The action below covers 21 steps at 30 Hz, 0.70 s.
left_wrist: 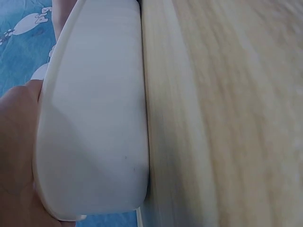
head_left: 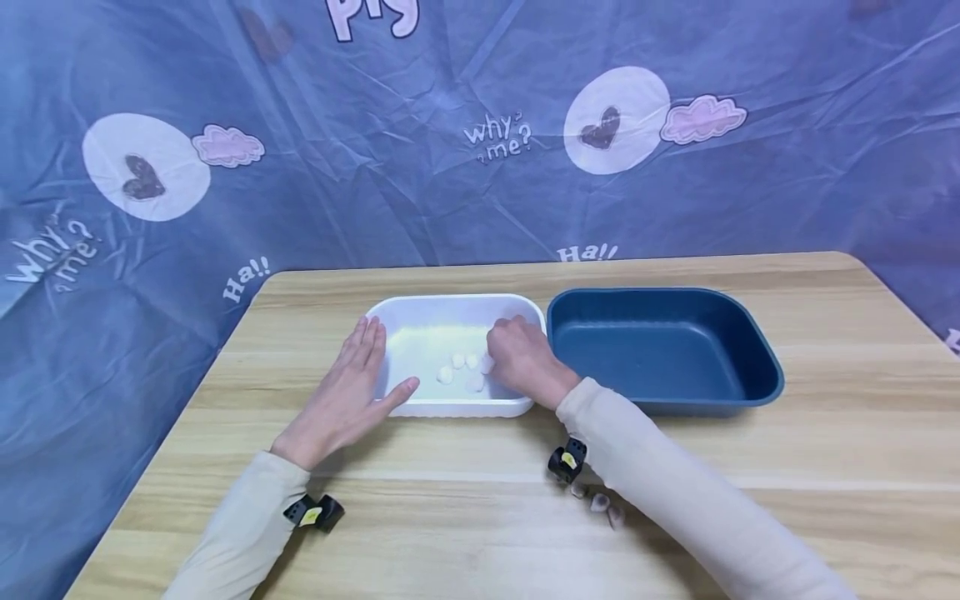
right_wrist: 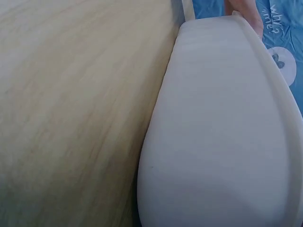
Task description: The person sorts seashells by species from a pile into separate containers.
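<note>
White pieces (head_left: pixel 446 375) are contained in a white tray (head_left: pixel 427 325), whose left end is touched by the left hand (head_left: pixel 348 396) — fingers straight, thumb spread — while the right hand (head_left: pixel 527 357) is positioned at the right end, fingers curled, any pinched piece being indiscernible.

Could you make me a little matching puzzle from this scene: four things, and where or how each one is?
1. left hand
2. right hand
3. white tray
4. blue tray

A. reaches into the white tray
B. stands on the table, right of the white tray
C. lies over the white tray's left edge
D. has small pale pieces inside

Pairs: 1-C, 2-A, 3-D, 4-B
</note>
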### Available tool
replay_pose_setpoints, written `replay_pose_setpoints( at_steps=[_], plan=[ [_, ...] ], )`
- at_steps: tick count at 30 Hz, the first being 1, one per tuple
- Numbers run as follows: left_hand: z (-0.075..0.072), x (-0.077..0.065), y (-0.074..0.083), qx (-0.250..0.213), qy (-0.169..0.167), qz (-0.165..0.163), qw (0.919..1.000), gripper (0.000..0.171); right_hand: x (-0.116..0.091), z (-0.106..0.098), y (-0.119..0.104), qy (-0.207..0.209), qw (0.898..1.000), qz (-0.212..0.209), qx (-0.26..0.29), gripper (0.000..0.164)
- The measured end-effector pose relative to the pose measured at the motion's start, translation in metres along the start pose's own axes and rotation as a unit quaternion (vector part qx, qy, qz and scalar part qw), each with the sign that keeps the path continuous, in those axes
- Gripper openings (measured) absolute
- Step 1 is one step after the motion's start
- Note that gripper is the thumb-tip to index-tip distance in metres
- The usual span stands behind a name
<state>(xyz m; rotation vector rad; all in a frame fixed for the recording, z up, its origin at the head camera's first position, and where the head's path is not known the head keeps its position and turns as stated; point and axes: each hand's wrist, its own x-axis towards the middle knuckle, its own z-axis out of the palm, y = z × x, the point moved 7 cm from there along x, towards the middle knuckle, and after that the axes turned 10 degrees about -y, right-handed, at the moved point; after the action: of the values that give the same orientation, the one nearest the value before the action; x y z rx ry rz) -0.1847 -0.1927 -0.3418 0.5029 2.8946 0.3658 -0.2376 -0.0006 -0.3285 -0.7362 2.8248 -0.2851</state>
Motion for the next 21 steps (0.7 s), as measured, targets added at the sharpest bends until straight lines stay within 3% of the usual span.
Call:
replay_pose_setpoints(
  at_steps=[11, 17, 21],
  plan=[
    [0.0018, 0.0000, -0.0005, 0.008, 0.005, 0.005, 0.9999, 0.093, 0.0004, 0.0059, 0.0016, -0.044, 0.999, 0.022, -0.009, 0.021],
    [0.0019, 0.0004, -0.0011, 0.010, 0.015, 0.011, 0.9998, 0.093, 0.0014, 0.0075, 0.0009, -0.071, 0.997, 0.035, -0.003, 0.010],
    [0.0027, 0.0005, -0.0016, 0.010, 0.013, 0.009, 0.9998, 0.093, 0.0036, 0.0078, 0.0006, -0.062, 0.997, 0.034, -0.014, 0.024]
  ],
)
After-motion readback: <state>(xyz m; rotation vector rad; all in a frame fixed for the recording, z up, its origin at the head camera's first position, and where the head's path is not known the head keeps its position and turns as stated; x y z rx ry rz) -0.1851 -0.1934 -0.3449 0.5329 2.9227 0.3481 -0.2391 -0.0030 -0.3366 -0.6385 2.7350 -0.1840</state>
